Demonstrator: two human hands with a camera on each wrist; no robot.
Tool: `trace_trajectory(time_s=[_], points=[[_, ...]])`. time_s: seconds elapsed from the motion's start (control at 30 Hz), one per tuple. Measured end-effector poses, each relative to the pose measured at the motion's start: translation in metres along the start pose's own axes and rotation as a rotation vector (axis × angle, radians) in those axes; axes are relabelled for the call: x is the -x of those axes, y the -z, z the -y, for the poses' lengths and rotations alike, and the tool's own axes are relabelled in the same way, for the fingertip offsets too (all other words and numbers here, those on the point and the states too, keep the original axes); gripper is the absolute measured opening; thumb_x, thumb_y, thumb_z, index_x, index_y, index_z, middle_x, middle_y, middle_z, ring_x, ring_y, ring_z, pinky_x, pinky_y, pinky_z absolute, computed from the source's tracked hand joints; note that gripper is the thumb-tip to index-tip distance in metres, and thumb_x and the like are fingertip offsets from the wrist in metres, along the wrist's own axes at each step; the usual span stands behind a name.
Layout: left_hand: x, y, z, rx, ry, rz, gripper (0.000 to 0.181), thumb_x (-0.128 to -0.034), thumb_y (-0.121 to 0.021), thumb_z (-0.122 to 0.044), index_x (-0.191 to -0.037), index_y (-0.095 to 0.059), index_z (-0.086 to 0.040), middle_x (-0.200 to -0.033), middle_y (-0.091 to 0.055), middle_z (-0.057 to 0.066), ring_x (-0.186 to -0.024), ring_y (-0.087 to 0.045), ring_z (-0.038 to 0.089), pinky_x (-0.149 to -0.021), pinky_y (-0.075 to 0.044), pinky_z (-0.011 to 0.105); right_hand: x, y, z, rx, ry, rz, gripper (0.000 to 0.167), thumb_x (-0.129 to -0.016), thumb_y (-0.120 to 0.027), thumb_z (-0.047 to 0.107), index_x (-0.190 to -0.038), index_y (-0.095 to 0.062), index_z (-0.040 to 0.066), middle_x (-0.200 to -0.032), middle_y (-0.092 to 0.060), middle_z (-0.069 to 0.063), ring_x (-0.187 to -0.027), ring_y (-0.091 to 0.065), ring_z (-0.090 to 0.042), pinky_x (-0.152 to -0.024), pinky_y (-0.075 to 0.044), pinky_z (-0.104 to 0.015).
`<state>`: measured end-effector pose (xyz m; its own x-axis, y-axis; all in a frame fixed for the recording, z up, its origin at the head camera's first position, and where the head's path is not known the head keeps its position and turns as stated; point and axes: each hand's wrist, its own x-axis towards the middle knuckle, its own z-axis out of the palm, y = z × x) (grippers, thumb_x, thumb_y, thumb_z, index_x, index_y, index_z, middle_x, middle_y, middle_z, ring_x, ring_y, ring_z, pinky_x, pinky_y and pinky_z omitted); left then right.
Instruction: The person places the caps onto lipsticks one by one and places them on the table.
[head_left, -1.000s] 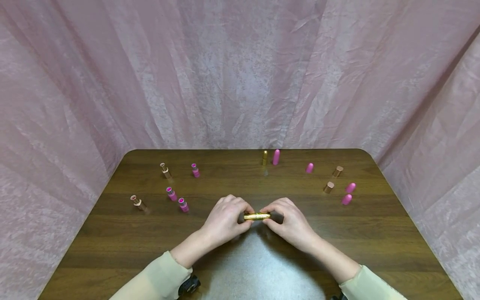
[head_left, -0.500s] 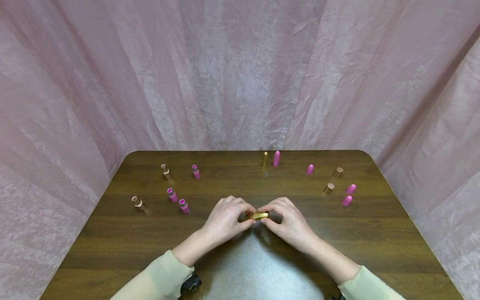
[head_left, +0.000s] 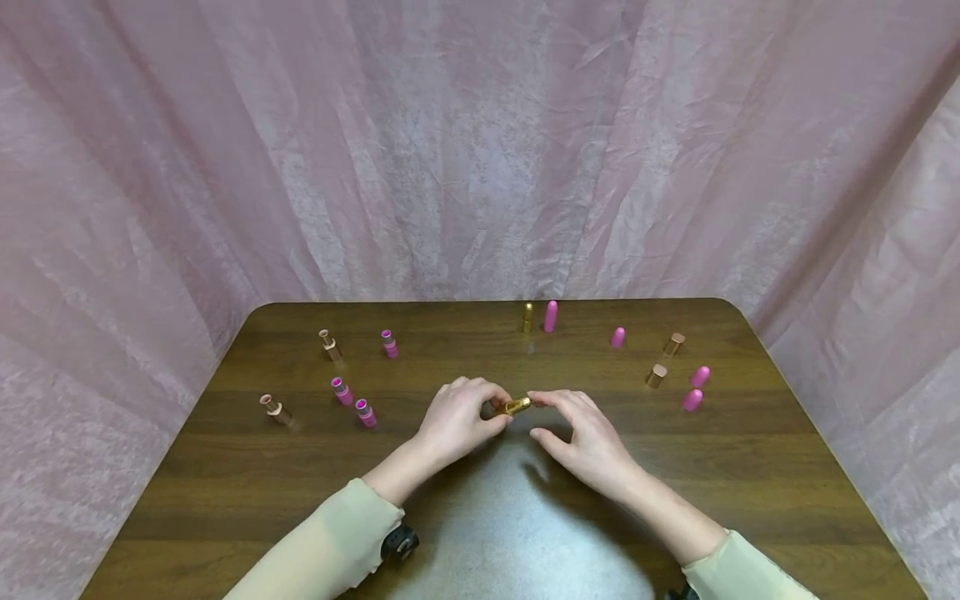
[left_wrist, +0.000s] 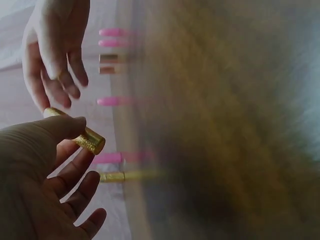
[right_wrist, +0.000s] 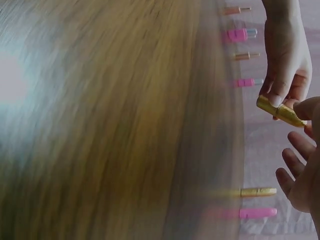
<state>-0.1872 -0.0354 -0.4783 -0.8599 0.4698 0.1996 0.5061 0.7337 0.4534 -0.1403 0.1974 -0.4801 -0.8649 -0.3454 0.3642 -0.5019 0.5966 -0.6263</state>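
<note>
My left hand pinches a closed gold lipstick tube between thumb and fingers, over the middle of the table. The left wrist view shows the same gold lipstick tube lying slanted under the thumb, its other fingers spread. My right hand is just to the right, thumb and fingers parted. Its forefinger is at the tube's right end; whether it touches cannot be told. Farther back stand a second gold lipstick tube and a pink lipstick tube, both capped.
On the left of the wooden table stand uncapped pink lipstick bases and rose-gold lipstick bases. Pink caps and rose-gold caps stand on the right. A pink curtain hangs behind the table.
My right thumb has come off the gold lipstick tube and the right fingers have parted. My left hand has moved slightly forward with the tube, which now slants up to the right.
</note>
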Motion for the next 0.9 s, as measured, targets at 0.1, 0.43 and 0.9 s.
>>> trace_trajectory(time_s=[0.1,0.43,0.9], points=[[-0.016,-0.002,0.005,0.01,0.046,-0.003,0.019,-0.0888,-0.08,-0.034,-0.105,-0.076,-0.025,-0.097,-0.069,-0.013,-0.093,-0.059,0.014,-0.088,-0.046,0.041,0.002,0.006,-0.006,0.067,-0.011,0.016,0.052,-0.091,-0.08,0.023,-0.139,-0.061,0.016,-0.132,-0.065,0.002,-0.126,-0.054,-0.02,-0.105,-0.044,-0.045],[-0.076,-0.009,0.028,0.061,0.21,-0.081,0.019,-0.0897,-0.078,-0.032,-0.106,-0.077,-0.022,-0.096,-0.074,-0.012,-0.094,-0.066,0.019,-0.087,-0.048,0.045,0.012,0.018,-0.029,0.327,-0.026,0.109,0.063,-0.091,-0.078,0.036,-0.145,-0.057,0.013,-0.14,-0.061,-0.008,-0.135,-0.049,-0.036,-0.109,-0.036,-0.06],[-0.117,-0.012,0.051,0.132,0.363,-0.037,0.023,-0.0914,-0.078,-0.029,-0.111,-0.074,-0.017,-0.104,-0.074,-0.004,-0.098,-0.068,0.02,-0.087,-0.051,0.045,0.024,0.025,-0.04,0.406,-0.023,0.13,0.07,-0.09,-0.078,0.041,-0.148,-0.054,0.009,-0.147,-0.055,-0.014,-0.14,-0.042,-0.043,-0.114,-0.03,-0.063]])
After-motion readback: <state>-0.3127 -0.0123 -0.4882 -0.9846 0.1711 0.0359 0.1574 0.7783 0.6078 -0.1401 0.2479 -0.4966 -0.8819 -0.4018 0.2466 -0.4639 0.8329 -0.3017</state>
